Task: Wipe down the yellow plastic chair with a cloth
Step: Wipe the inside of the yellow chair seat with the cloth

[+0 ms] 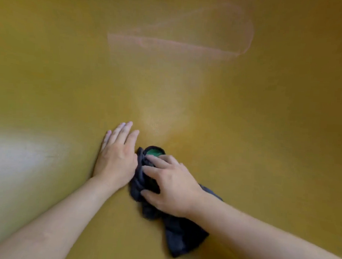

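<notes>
While right hand [173,187] grips cloth [180,234], left hand [116,158] lies flat just beside.

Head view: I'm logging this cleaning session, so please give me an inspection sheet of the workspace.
Surface: the yellow chair fills the frame; a pale arc-shaped smear shows further up and a patch of glare at left.
Job's things: the dark cloth lies bunched on the plastic, partly under the right hand.
Clutter: a round dark-rimmed green spot at the cloth's far end; cannot tell what it is.
Hands: left hand flat on the plastic beside the cloth, fingers straight; right hand holds the cloth, fingers bent over it.
Cables: nothing seen.
Surroundings: nothing seen beyond the chair.
</notes>
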The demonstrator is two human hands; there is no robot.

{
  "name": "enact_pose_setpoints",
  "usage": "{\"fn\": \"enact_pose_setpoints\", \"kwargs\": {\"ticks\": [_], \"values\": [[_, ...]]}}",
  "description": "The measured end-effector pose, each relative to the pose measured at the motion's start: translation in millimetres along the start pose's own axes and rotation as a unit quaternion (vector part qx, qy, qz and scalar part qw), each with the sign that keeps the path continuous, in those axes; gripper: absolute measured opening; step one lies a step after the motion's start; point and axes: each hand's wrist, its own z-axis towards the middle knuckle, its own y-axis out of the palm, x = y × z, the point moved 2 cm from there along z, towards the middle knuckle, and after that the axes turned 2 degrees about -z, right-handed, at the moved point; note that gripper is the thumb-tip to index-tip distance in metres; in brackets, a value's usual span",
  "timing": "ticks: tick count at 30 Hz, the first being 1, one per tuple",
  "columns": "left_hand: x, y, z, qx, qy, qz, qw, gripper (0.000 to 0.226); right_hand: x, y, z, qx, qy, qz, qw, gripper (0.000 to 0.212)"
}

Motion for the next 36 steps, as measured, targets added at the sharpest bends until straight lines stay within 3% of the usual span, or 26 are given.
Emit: {"fn": "enact_pose_setpoints", "kwargs": {"ticks": [2,4,7,10,12,14,16,17,19,20,23,25,27,30,32,33,36], "values": [[-3,-10,1,-0.021,0.014,0.018,1.0,0.059,34,-17,3,0.007,0.008,-0.034,0.999,0.039],[-4,-26,13,-0.048,0.016,0.047,0.998,0.058,94,-45,10,0.057,0.113,-0.105,0.986,0.042],[-6,-58,52,-0.061,-0.011,0.086,0.994,0.055,163,-93,23,0.185,0.293,-0.143,0.927,0.04],[-5,-95,103,-0.031,-0.02,0.117,0.992,0.059,157,-95,50,0.276,0.376,-0.074,0.882,0.033],[-1,-114,126,-0.022,-0.044,0.119,0.992,0.064,111,-60,76,0.262,0.279,-0.03,0.923,0.034],[2,-124,138,-0.017,-0.047,0.136,0.989,0.069,50,-17,96,0.219,0.099,-0.011,0.971,0.033],[0,-131,143,0.007,-0.041,0.171,0.984,0.075,24,-7,104,0.147,-0.039,0.0,0.988,0.033],[-4,-136,146,0.025,-0.04,0.188,0.981,0.079,30,-14,108,0.13,-0.062,-0.005,0.99,0.035],[-16,-154,158,0.052,-0.05,0.211,0.975,0.086,66,-35,114,0.18,-0.001,-0.036,0.983,0.037],[-23,-164,164,0.063,-0.056,0.213,0.974,0.089,92,-48,116,0.24,0.079,-0.031,0.967,0.037],[-43,-182,185,0.098,-0.055,0.185,0.976,0.091,145,-76,111,0.377,0.359,0.037,0.853,0.042],[-51,-186,197,0.13,-0.053,0.15,0.979,0.087,123,-69,129,0.405,0.409,0.057,0.816,0.042],[-58,-187,202,0.177,-0.051,0.122,0.975,0.078,66,-50,165,0.425,0.307,0.073,0.849,0.041],[-62,-183,204,0.23,-0.04,0.101,0.967,0.07,-24,-23,206,0.407,0.024,0.017,0.913,0.039],[-65,-181,203,0.243,-0.031,0.1,0.964,0.069,-31,-43,228,0.4,-0.078,-0.005,0.913,0.036],[-66,-180,203,0.247,-0.023,0.099,0.964,0.068,-23,-62,240,0.427,-0.067,0.007,0.902,0.035],[-70,-177,205,0.257,-0.012,0.089,0.962,0.066,10,-126,273,0.546,0.104,0.098,0.825,0.033]]}}
